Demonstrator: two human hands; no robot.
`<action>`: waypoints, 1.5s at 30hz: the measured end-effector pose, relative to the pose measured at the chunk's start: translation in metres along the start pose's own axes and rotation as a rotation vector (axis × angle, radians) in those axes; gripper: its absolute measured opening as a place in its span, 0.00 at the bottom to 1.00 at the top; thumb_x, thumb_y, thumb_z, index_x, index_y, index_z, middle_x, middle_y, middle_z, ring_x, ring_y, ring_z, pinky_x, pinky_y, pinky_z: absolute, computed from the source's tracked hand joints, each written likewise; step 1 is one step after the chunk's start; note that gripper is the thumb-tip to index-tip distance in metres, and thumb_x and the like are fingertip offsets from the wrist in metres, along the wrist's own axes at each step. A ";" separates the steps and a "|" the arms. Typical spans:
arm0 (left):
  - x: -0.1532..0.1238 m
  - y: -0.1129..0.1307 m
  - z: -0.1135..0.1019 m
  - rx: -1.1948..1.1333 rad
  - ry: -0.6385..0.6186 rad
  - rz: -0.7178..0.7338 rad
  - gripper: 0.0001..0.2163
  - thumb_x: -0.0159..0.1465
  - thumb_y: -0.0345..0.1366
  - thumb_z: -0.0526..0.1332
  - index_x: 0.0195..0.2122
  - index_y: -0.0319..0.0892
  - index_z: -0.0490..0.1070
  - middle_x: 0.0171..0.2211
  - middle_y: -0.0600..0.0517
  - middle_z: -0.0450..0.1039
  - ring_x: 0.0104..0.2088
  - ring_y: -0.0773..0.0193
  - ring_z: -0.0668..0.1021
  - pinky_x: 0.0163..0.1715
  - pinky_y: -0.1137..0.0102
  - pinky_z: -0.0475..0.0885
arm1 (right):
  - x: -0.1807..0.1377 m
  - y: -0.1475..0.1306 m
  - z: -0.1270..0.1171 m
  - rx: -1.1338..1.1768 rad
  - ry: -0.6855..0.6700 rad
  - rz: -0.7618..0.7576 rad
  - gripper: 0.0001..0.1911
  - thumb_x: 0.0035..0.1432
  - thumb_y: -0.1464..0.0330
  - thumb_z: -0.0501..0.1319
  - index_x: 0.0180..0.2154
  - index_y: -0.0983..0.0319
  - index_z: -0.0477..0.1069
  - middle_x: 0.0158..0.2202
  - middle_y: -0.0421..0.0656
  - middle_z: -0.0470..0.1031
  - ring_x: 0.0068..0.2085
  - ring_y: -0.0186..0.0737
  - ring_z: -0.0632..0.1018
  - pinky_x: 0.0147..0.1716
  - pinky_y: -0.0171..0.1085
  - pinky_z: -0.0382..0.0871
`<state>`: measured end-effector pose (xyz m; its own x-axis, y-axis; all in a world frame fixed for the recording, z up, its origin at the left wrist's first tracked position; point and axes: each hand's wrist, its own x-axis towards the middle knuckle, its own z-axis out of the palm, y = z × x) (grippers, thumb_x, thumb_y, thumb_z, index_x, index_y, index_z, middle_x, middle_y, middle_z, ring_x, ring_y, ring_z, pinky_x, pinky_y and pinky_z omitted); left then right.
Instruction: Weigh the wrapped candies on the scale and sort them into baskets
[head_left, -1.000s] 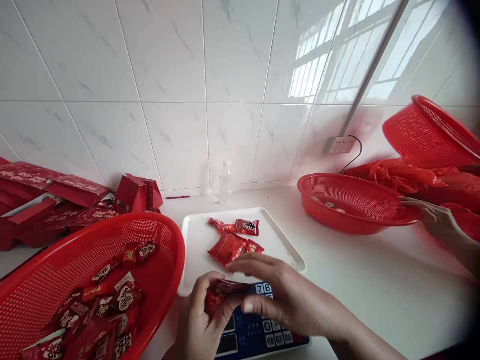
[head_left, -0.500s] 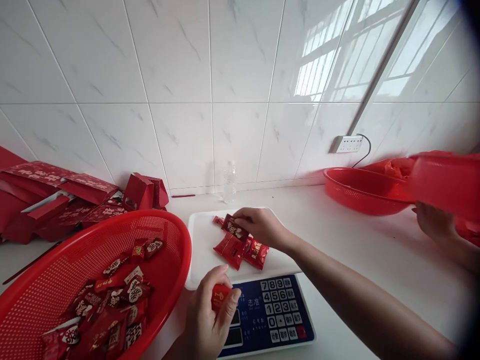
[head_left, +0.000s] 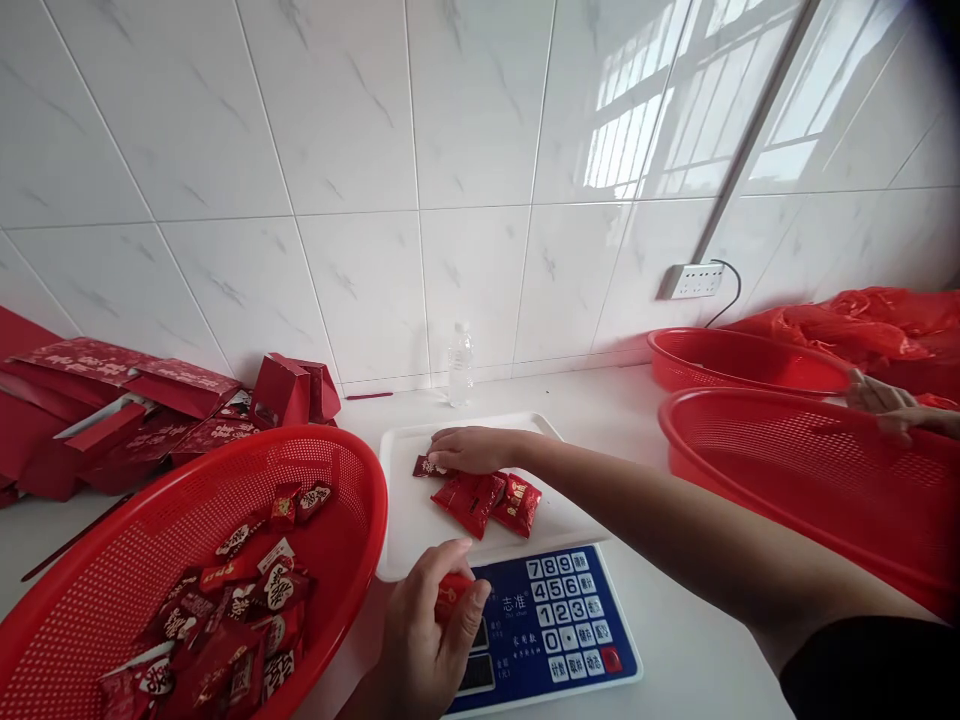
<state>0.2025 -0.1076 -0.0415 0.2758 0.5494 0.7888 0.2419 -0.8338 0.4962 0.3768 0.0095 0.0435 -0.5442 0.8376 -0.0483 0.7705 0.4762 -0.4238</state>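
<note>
My left hand [head_left: 427, 630] is closed around a small red snack packet [head_left: 450, 597] in front of the scale, partly over its display. My right hand [head_left: 472, 450] lies palm down over the white scale tray [head_left: 405, 540], fingers stretched to the left. Its fingertips touch a dark red packet [head_left: 426, 466], partly covered by the hand. Nearer me on the tray rest a larger red packet [head_left: 469, 502] and another with gold print [head_left: 519, 504]. The blue keypad panel [head_left: 540, 640] of the scale faces me.
A red perforated basket [head_left: 360, 480] of small packets stands left, with folded red boxes [head_left: 150, 400] behind. A clear bottle [head_left: 460, 365] stands by the wall. Two red baskets, the nearer [head_left: 750, 420] and the farther [head_left: 742, 350], sit right. Another person's hand [head_left: 889, 405] is there.
My right hand has moved left across the tray and flattened, with the dark packet now lower left. The other person's red basket has come down onto the counter. My left hand keeps its packet.
</note>
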 end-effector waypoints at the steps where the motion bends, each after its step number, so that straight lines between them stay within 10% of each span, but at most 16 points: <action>1: 0.000 0.000 0.000 -0.002 -0.005 0.000 0.10 0.71 0.38 0.55 0.52 0.44 0.64 0.29 0.54 0.75 0.26 0.69 0.78 0.29 0.78 0.76 | -0.002 0.000 0.000 0.008 -0.021 0.005 0.13 0.67 0.67 0.55 0.40 0.60 0.79 0.46 0.44 0.78 0.47 0.40 0.77 0.50 0.37 0.69; 16: -0.012 0.005 0.007 -0.041 0.011 -0.026 0.10 0.72 0.41 0.53 0.51 0.47 0.66 0.29 0.54 0.75 0.27 0.67 0.78 0.30 0.72 0.74 | -0.082 0.041 -0.013 0.021 0.040 0.266 0.17 0.67 0.65 0.53 0.53 0.53 0.73 0.51 0.42 0.77 0.48 0.47 0.79 0.46 0.44 0.75; 24: -0.010 0.001 0.005 -0.057 0.005 -0.013 0.10 0.71 0.41 0.55 0.51 0.47 0.66 0.31 0.53 0.76 0.30 0.67 0.79 0.33 0.74 0.76 | -0.111 0.016 0.000 -0.053 0.169 0.198 0.21 0.66 0.64 0.55 0.60 0.55 0.67 0.61 0.47 0.67 0.61 0.51 0.68 0.59 0.51 0.64; 36: -0.009 0.001 0.021 -0.150 -0.121 0.314 0.34 0.70 0.33 0.55 0.71 0.49 0.34 0.48 0.36 0.73 0.47 0.52 0.81 0.37 0.65 0.79 | -0.138 -0.070 0.053 0.086 0.114 -0.130 0.07 0.64 0.64 0.61 0.42 0.59 0.73 0.41 0.43 0.79 0.37 0.40 0.80 0.35 0.34 0.70; 45: -0.019 0.005 0.013 -0.437 -0.247 -0.220 0.18 0.69 0.47 0.57 0.57 0.48 0.69 0.28 0.52 0.77 0.23 0.64 0.78 0.26 0.73 0.76 | -0.142 -0.063 0.044 0.096 0.253 -0.210 0.16 0.70 0.66 0.50 0.32 0.62 0.70 0.28 0.42 0.75 0.26 0.34 0.72 0.26 0.32 0.64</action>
<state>0.2107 -0.1218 -0.0592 0.4855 0.6656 0.5668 -0.0757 -0.6139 0.7857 0.3902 -0.1511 0.0371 -0.5785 0.7696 0.2703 0.6089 0.6280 -0.4847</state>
